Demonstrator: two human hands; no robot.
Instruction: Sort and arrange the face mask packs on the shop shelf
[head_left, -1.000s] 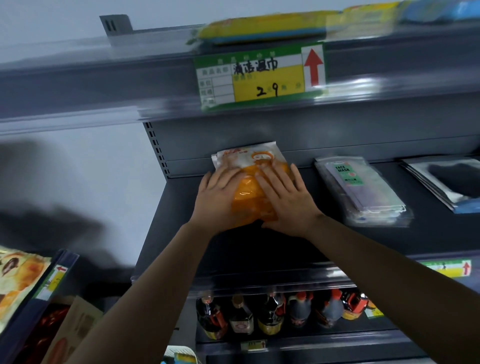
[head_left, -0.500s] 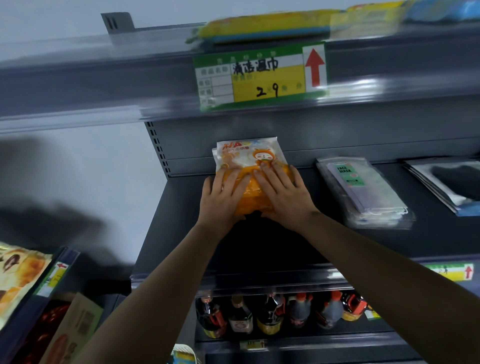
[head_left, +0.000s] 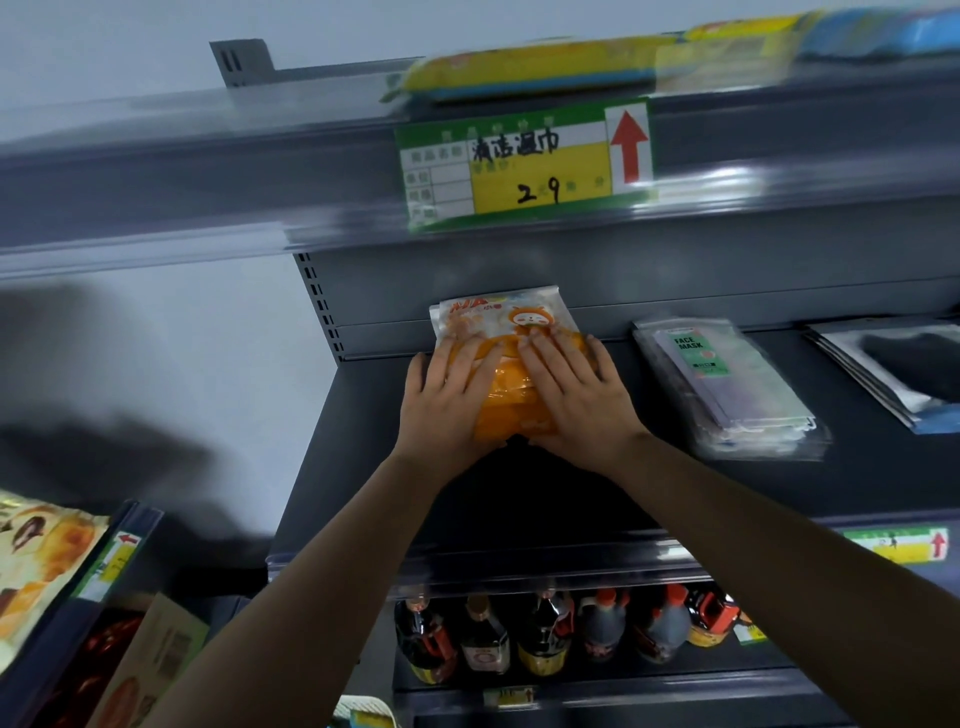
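Observation:
An orange face mask pack (head_left: 506, 384) with a cartoon print lies on the dark middle shelf (head_left: 363, 457), its top end against the back panel. My left hand (head_left: 441, 400) presses flat on its left side. My right hand (head_left: 576, 395) presses flat on its right side, fingers straight. To the right lies a stack of clear packs labelled FACE MASK (head_left: 727, 384). Farther right, at the frame edge, lies a silver and black pack (head_left: 893, 369).
A green and yellow price tag (head_left: 524, 166) hangs on the upper shelf edge, with yellow and blue packs (head_left: 545, 67) above it. Sauce bottles (head_left: 545, 634) stand on the shelf below. A snack rack (head_left: 47, 561) is at the lower left.
Both hands have slid the orange pack farther back on the shelf, until its top end reaches the back panel. More of its printed top shows now.

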